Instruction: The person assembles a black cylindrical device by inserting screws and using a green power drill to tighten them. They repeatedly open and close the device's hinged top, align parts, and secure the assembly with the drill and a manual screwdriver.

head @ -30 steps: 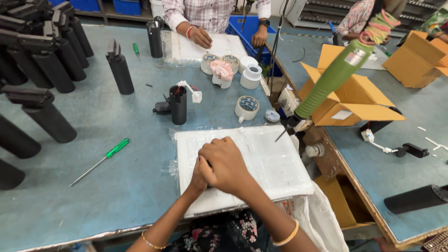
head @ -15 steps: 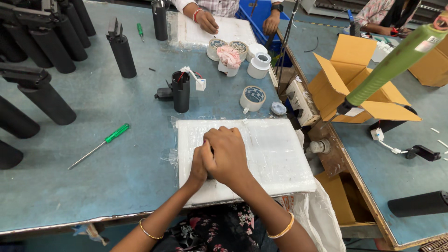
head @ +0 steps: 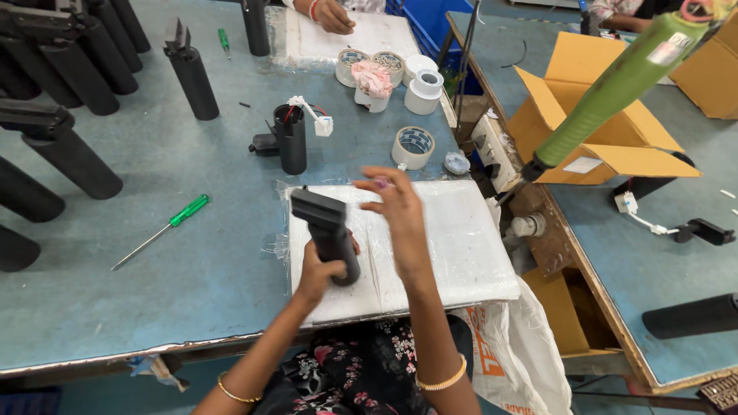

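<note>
At your 9 o'clock a green-handled screwdriver lies flat on the blue table, well apart from your hands. Your left hand is wrapped around the lower end of a black cylindrical handle part, fingers closed on it, holding it roughly upright with its blocky head tilted toward 11 o'clock; its base sits over the left portion of the white foam pad wrapped in clear film. At 12 o'clock beyond the pad stands another black cylinder with red and white wires and a white connector at its top. Your right hand hovers just beside the held part, at its 3 o'clock, fingers spread apart and clamped on nothing; a small pinkish spot shows at the fingertips, too small to tell what. A roll of tape sits at 1 o'clock, near the pad's far edge. At 2 o'clock a green powered screwdriver hangs tilted over an open cardboard box.
</note>
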`<action>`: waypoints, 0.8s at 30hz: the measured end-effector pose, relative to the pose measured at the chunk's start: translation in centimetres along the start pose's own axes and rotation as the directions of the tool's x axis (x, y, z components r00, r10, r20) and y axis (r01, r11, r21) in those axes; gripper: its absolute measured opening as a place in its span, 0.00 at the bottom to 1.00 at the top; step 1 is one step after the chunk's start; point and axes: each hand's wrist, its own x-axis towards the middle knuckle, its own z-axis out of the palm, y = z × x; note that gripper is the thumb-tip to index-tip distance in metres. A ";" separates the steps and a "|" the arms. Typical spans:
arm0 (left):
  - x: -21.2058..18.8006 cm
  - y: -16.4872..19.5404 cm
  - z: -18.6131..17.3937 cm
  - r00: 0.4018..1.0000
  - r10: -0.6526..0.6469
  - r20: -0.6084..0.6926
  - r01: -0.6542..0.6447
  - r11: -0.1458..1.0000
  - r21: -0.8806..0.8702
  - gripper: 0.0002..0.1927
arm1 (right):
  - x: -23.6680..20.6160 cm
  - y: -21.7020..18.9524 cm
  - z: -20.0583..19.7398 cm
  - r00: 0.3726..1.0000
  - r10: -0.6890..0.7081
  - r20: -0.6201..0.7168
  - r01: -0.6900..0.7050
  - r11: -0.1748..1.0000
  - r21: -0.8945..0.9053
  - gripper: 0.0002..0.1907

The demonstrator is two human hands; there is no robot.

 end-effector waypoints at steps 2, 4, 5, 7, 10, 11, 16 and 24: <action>0.6 -0.5 -1.7 0.988 -0.065 0.143 0.108 0.942 -0.317 0.37 | 0.1 3.5 -2.1 0.984 -0.027 -0.174 0.005 0.992 -0.123 0.13; 0.8 -1.0 -2.8 0.956 -0.192 0.221 0.280 0.817 -0.504 0.39 | -0.2 7.5 -3.3 0.971 0.124 -0.204 -0.144 0.986 -0.085 0.14; 0.9 -1.1 -3.1 0.955 -0.170 0.244 0.277 0.807 -0.522 0.39 | -0.8 9.4 -3.5 0.973 0.099 -0.210 -0.146 0.964 -0.221 0.13; 1.0 -1.2 -3.3 0.950 -0.128 0.284 0.272 0.784 -0.558 0.38 | -1.9 12.6 -3.4 0.976 0.051 -0.210 -0.148 0.867 -0.477 0.10; 0.9 -0.9 -3.2 0.939 -0.180 0.294 0.315 0.794 -0.520 0.38 | -2.5 14.9 -3.5 0.984 0.086 -0.159 -0.161 0.816 -0.555 0.10; 0.8 -0.8 -3.2 0.933 -0.191 0.305 0.331 0.788 -0.519 0.38 | -2.6 15.1 -3.5 0.982 0.103 -0.157 -0.172 0.829 -0.532 0.10; 0.5 -0.4 -2.9 0.920 -0.179 0.349 0.326 0.843 -0.428 0.40 | -2.3 14.3 -3.8 0.976 0.147 -0.160 -0.207 0.850 -0.484 0.10; 0.5 -0.6 -2.8 0.916 -0.193 0.352 0.317 0.887 -0.336 0.41 | -2.5 14.0 -3.7 0.980 0.138 -0.143 -0.190 0.863 -0.468 0.10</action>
